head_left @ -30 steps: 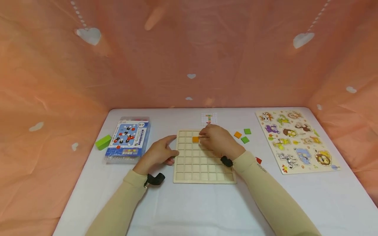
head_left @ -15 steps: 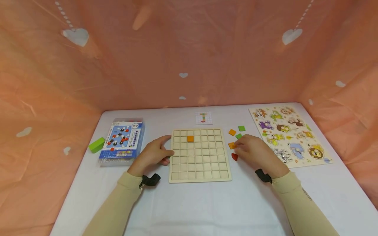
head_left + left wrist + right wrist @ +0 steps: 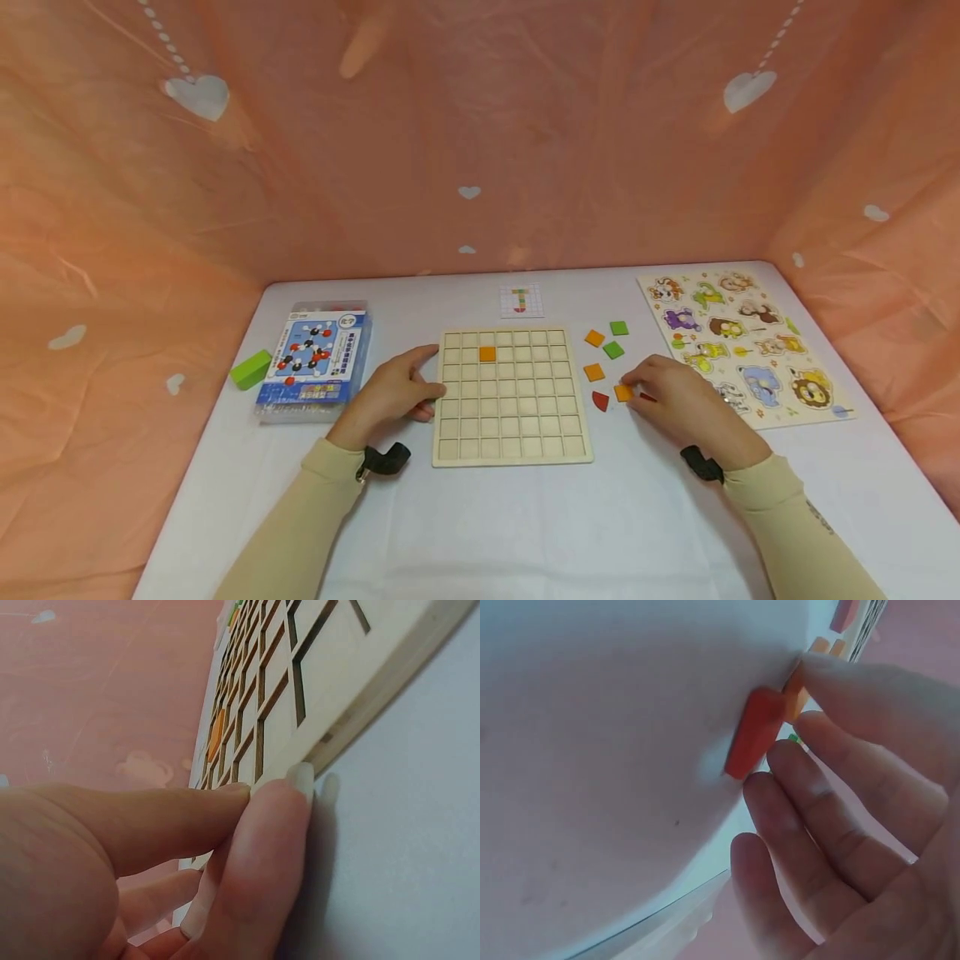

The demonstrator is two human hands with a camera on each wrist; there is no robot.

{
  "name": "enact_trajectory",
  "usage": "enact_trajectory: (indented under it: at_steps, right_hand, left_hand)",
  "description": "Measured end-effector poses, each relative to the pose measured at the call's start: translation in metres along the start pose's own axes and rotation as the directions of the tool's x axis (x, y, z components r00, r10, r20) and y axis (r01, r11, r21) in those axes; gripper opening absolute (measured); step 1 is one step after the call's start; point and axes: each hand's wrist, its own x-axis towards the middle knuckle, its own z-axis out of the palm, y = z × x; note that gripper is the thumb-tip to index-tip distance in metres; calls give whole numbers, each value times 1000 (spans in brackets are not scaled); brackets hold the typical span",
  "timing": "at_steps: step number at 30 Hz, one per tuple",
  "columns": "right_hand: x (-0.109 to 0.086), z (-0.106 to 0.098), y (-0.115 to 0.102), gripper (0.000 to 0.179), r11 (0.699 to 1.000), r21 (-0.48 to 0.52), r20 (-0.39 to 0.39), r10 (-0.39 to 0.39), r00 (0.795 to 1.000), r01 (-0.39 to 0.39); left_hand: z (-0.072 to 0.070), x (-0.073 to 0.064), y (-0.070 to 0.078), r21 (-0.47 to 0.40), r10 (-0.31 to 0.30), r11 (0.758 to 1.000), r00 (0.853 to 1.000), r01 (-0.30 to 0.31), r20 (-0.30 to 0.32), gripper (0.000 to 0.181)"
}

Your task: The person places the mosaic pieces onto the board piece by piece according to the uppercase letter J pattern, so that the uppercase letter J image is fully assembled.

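Note:
A pale wooden grid board (image 3: 513, 451) lies on the white table, one orange square tile (image 3: 487, 354) in an upper cell. My left hand (image 3: 395, 387) holds the board's left edge; in the left wrist view its thumb meets the rim with a curled fingertip against the side. Right of the board, my right hand (image 3: 675, 408) pinches another orange tile (image 3: 622, 392) between thumb and index finger. A red tile (image 3: 756, 733) lies beside these fingers, partly hidden in the head view. Nearby are a red quarter-round tile (image 3: 601, 401), loose orange tiles (image 3: 594, 372) and green tiles (image 3: 613, 350).
Behind the board lies a small pattern card (image 3: 521, 301) with a coloured J shape. A boxed molecule model set (image 3: 313, 358) and a green block (image 3: 251, 370) sit at left. An animal puzzle board (image 3: 742, 346) lies at right, with an orange curtain (image 3: 480, 142) behind the table.
My right hand has left the board's upper cells and moved right past the loose tiles to an orange tile near the red ones. The left hand stays at the board's edge.

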Motion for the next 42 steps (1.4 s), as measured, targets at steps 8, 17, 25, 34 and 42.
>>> enact_trajectory:
  at_steps: [8, 17, 25, 34, 42]
  right_hand:
    - [0, 1, 0, 16, 1000, 11, 2, 20, 1000, -20]
    - [1, 1, 1, 16, 1000, 17, -8, 21, 1000, -21]
    - [4, 0, -1, 16, 999, 38, -20, 14, 1000, -13]
    - [36, 5, -26, 23, 987, 154, -16, 36, 999, -34]
    - [81, 13, -55, 23, 980, 198, 7, 4, 1000, -6]
  left_hand:
    - [1, -1, 0, -4, 13, 1000, 1000, -13, 4, 80]
    - [0, 0, -1, -13, 6, 1000, 1000, -6, 7, 79]
    - [-1, 0, 0, -28, 13, 1000, 1000, -13, 17, 79]
    - [-1, -1, 0, -11, 34, 999, 999, -34, 17, 79]
    - [-1, -1, 2, -8, 12, 1000, 1000, -12, 18, 80]
